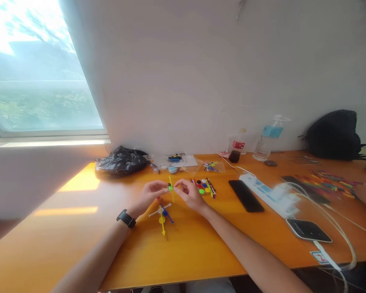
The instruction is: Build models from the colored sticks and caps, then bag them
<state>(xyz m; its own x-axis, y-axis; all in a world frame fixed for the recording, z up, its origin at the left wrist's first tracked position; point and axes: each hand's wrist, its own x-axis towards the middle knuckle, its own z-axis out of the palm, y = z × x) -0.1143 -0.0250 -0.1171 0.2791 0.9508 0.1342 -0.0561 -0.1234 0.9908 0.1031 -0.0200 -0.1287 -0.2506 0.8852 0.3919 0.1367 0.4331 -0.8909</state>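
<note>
So we're holding a little yellow rod with a green bit (171, 188) just above the table (134, 260), right between our two hands. Our left hand (152, 194) is pinching thumb and finger around the green part, with a black watch (126, 218) sitting on that wrist. Our right hand (189, 196) is curling its fingers, thumb and fingertip sitting right at the rod; we honestly can't tell if they're clamping it or just touching. Both forearms are slanting inward over the table's front edge.

Just below the hands, a white, blue and yellow assembly (162, 219) is lying with its yellow arrow pointing our way. Loose coloured pieces (204, 187) are crowding the far side of the right hand, and a black phone (246, 195) and a power strip (264, 191) are lying farther right. Sunlit wood is stretching out to the left edge, so we're having more room there. Along the back, a black plastic bag (122, 162) is slumping near the wall (177, 81).
</note>
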